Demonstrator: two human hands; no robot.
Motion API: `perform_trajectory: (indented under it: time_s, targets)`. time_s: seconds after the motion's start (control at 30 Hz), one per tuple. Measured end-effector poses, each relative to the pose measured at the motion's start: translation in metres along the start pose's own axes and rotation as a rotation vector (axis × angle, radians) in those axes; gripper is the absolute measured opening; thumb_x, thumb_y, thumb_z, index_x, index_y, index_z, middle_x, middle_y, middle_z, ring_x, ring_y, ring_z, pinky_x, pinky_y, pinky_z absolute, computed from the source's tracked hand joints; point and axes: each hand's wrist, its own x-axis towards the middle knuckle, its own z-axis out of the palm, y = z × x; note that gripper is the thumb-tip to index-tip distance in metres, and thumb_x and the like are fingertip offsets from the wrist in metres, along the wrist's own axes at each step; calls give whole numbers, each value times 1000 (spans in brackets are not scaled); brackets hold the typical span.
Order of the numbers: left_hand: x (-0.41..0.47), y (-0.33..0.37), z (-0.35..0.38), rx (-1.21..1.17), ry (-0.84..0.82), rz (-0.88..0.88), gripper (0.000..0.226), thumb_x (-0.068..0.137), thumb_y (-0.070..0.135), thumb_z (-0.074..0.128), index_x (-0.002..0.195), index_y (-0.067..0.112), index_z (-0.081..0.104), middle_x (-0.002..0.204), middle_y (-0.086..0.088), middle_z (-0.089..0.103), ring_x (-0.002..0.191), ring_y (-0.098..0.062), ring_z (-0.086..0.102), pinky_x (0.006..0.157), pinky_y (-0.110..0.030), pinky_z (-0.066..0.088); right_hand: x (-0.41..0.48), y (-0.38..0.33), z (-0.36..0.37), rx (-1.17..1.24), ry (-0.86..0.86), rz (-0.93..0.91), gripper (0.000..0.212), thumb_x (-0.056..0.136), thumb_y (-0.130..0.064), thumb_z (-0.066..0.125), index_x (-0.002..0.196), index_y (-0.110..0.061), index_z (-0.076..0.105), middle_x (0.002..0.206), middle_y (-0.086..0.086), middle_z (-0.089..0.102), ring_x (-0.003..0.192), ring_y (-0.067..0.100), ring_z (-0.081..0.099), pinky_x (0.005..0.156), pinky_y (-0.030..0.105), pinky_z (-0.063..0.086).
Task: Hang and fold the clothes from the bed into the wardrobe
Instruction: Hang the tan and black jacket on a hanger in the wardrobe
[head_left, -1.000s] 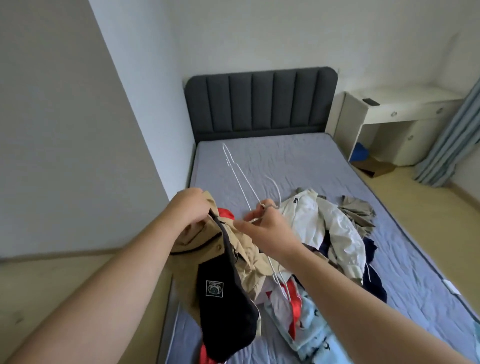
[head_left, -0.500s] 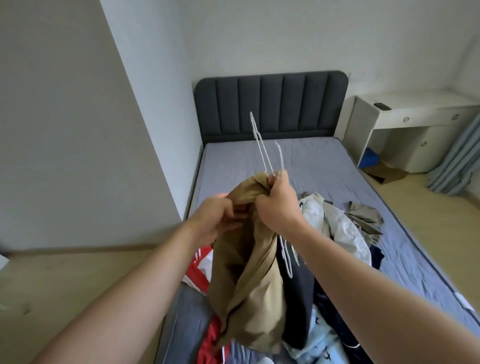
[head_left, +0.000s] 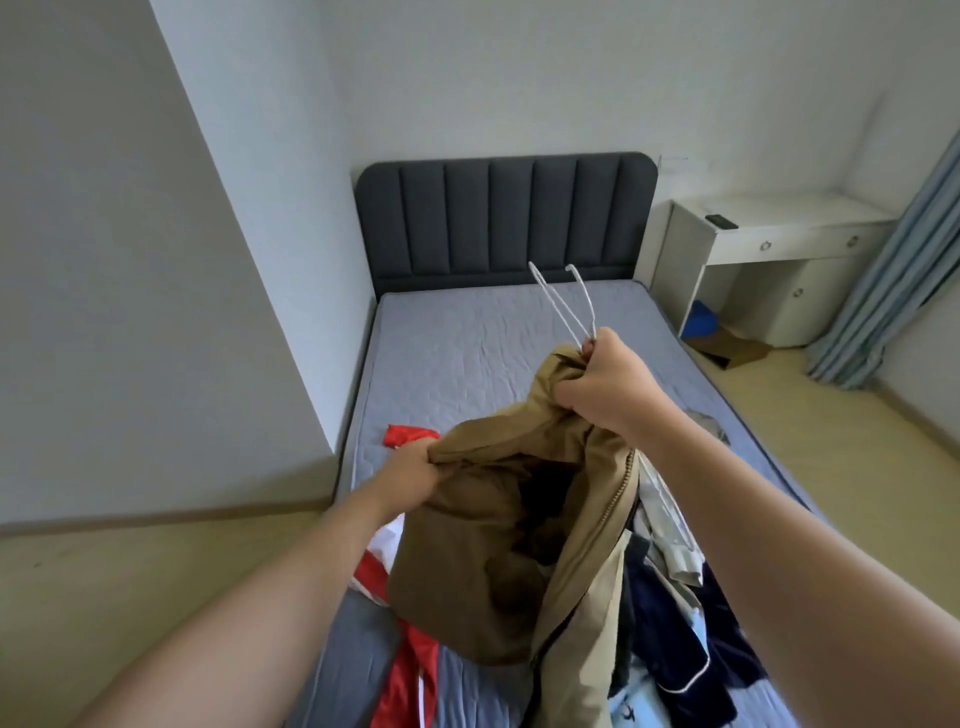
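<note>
A person's right grip (head_left: 608, 384) is clenched in a fist around the top of a tan jacket (head_left: 467, 545) together with thin white wire hangers (head_left: 563, 306). The hangers' ends rise just above the knuckles toward a dark padded headboard (head_left: 498, 218). Lower and to the left, the left grip (head_left: 410, 470) holds a bunched fold of the same jacket. The garment hangs stretched between the two grips and sags below them above the bed (head_left: 467, 353), its dark inside open to the camera. A zip runs down beneath the right grip.

A red garment (head_left: 408, 434) lies on the mattress just beyond the left grip. A red-and-white piece (head_left: 410, 670) lies under the left forearm. Beneath the right forearm lies a heap of navy, pale blue and white clothes (head_left: 670, 623). Well off to the right of the right grip are a white tabletop (head_left: 779, 218) with drawers and a blue-grey curtain (head_left: 893, 270).
</note>
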Motion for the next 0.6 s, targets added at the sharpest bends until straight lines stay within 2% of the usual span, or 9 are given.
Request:
perform_trajectory:
  time_s: [0.07, 0.13, 0.17, 0.23, 0.27, 0.37, 0.43, 0.5, 0.6]
  targets:
    - [-1, 12, -26, 156, -85, 85, 18, 80, 36, 80, 95, 31, 71, 90, 11, 73, 83, 5, 67, 73, -14, 51, 4, 15, -6, -58, 53, -12, 32, 76, -22, 70, 90, -22, 41, 85, 4, 54, 67, 17, 52, 49, 29, 43]
    - [-4, 32, -52, 70, -145, 71, 29, 68, 45, 83, 93, 35, 72, 93, 10, 75, 86, 0, 69, 74, -16, 54, 8, 25, -9, -71, 105, -5, 33, 77, -26, 70, 88, -24, 39, 84, 4, 55, 66, 16, 53, 47, 28, 41]
    - [-4, 41, -62, 44, -109, 74, 32, 66, 43, 81, 94, 33, 70, 94, 8, 74, 87, -6, 70, 72, -20, 55, 9, 27, -8, -64, 116, 6, 34, 78, -28, 71, 89, -24, 39, 83, 4, 55, 66, 16, 53, 47, 28, 41]
    - [-4, 57, -78, 177, 110, 79, 29, 71, 26, 76, 91, 29, 56, 92, 2, 67, 82, -14, 64, 62, -25, 49, 10, 29, -3, -56, 124, 27, 36, 78, -34, 71, 93, -22, 40, 83, 4, 56, 67, 17, 55, 49, 30, 44]
    - [-5, 65, -83, 268, 228, 99, 30, 73, 18, 72, 90, 28, 49, 90, 2, 62, 78, -11, 60, 58, -25, 43, 9, 28, 1, -65, 131, 33, 37, 78, -36, 70, 95, -20, 40, 83, 3, 57, 68, 18, 57, 50, 32, 46]
    - [-9, 93, -88, 315, 436, 268, 30, 80, 17, 69, 93, 27, 44, 84, 7, 57, 73, -3, 52, 57, -19, 34, 8, 26, 13, -99, 151, 25, 37, 78, -36, 66, 97, -18, 40, 82, 3, 58, 70, 21, 59, 58, 40, 54]
    - [-14, 113, -88, 289, 489, 378, 29, 84, 18, 68, 88, 32, 42, 76, 11, 53, 68, -1, 51, 55, -14, 31, 7, 23, 17, -90, 99, 15, 33, 79, -31, 64, 94, -18, 38, 82, 4, 58, 69, 22, 59, 58, 42, 54]
    - [-19, 128, -85, 298, 477, 457, 30, 89, 22, 67, 79, 33, 40, 67, 12, 48, 63, 2, 49, 52, -13, 35, 6, 20, 23, -73, 52, 15, 28, 81, -23, 61, 88, -19, 34, 87, 6, 55, 70, 20, 56, 52, 37, 45]
    - [-26, 138, -81, 340, 433, 486, 30, 98, 35, 57, 77, 20, 43, 63, 7, 47, 57, 1, 46, 53, -13, 37, -2, 15, 37, -67, 28, 13, 33, 78, -15, 64, 93, -16, 34, 108, 7, 43, 83, 20, 49, 65, 36, 45]
